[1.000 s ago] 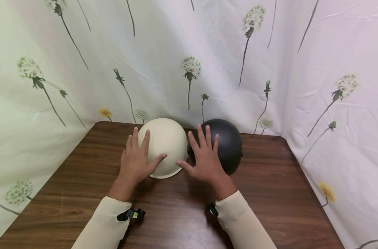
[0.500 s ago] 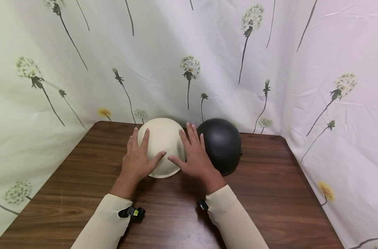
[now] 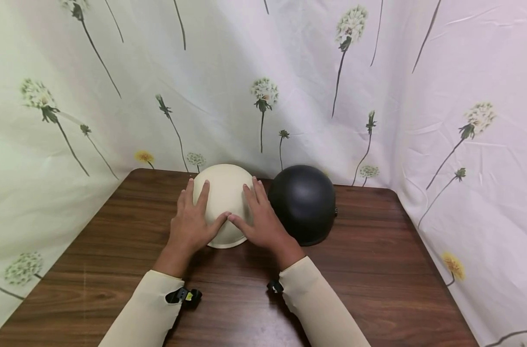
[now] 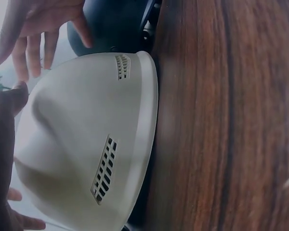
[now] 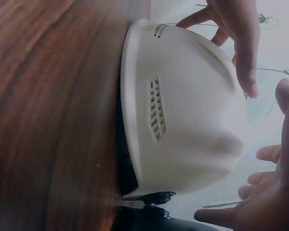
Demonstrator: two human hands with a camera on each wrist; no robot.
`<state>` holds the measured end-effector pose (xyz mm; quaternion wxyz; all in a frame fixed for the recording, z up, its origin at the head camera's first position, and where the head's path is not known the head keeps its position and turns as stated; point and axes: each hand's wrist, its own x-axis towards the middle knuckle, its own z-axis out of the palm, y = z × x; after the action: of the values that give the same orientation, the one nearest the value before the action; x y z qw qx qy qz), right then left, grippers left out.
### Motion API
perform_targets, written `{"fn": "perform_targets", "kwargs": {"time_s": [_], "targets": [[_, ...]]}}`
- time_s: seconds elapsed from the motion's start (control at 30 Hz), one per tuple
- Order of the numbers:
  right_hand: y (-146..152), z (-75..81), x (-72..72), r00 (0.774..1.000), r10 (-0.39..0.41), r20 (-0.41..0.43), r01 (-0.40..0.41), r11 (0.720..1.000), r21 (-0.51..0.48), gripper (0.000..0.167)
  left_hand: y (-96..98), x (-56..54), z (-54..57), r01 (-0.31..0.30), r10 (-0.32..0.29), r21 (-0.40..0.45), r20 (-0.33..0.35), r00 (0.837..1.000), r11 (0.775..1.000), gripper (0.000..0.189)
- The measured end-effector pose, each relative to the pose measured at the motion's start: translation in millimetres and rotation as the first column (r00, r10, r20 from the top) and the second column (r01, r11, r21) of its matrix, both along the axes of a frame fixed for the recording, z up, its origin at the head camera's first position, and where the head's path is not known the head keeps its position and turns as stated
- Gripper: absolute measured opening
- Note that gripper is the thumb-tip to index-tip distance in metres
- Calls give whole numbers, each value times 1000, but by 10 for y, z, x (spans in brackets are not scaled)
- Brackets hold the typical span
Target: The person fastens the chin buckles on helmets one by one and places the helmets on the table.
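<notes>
A cream helmet (image 3: pixel 225 193) with a rolled rim stands dome up on the table. Both wrist views show slotted vents (image 5: pixel 156 110) low on its shell. My left hand (image 3: pixel 190 225) is at its left side, fingers straight and spread. On the other side is my right hand (image 3: pixel 263 222), its fingers likewise extended, overlapping the shell's right edge in the head view. The two thumb tips meet in front of the dome in that view. Just right of the cream helmet stands a black helmet (image 3: pixel 304 205) with a smooth dome and a small knob on its right side.
The dark wood-grain table (image 3: pixel 376 270) has rounded back corners. Behind and beside it hangs a white curtain (image 3: pixel 220 96) printed with dandelions. Both helmets stand near the table's back edge. A black strapped device (image 3: pixel 183 295) sits at the left wrist.
My right hand has moved left, from in front of the black helmet to the right side of the cream one. The left hand and both helmets have stayed about where they were.
</notes>
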<state>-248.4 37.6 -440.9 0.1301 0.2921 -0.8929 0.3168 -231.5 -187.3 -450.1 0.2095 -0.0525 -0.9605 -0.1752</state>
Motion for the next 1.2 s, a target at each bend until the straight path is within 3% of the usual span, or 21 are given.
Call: {"fn": "perform_targets", "kwargs": {"time_s": [0.3,0.63,1.0,1.2], "targets": [[-9,-27,22,992,13,128,-7,999,-47,91,-11,-12,-50,11,-11,6,41,999,1000,103],[-45,-142,4,970,11,245,-1,999,-41,90,1,-33,-108,19,-20,46,12,1000,999,104],[-74,-212,-3,964,47,262,-21,994,-103,88,-14,-26,-139,53,-48,103,-47,998,993,104],[-91,-217,-4,967,50,251,-18,992,-126,89,-17,-38,-122,57,-54,110,-36,998,992,102]]}}
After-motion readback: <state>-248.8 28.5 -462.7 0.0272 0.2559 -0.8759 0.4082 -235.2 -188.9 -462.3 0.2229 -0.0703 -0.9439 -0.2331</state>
